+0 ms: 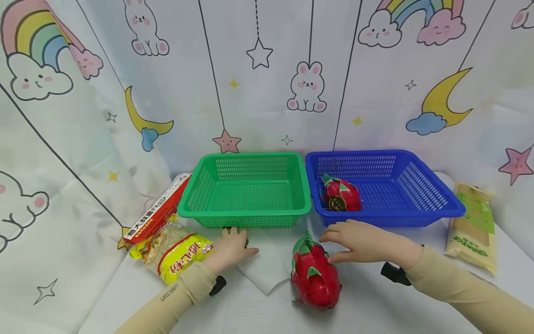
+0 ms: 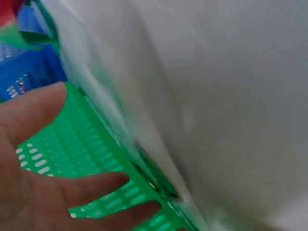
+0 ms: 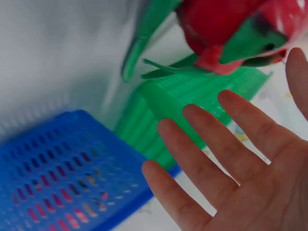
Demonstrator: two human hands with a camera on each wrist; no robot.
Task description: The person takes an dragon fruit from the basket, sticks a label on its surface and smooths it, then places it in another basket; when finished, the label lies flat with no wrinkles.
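A red dragon fruit with green leaf tips lies on the white table in front of me. My right hand hovers at its right side, thumb and fingers spread. In the right wrist view that palm faces the fruit with nothing in its grasp. My left hand reaches over a flat white packet by the front of the green basket. Its fingers are extended, and a dark patch shows behind them. The left wrist view has the fingers spread before the green mesh.
Right of the green basket stands a blue basket, holding another dragon fruit. A yellow noodle bag and a red pasta box lie at left. At right is a green and tan bag. A patterned curtain hangs behind.
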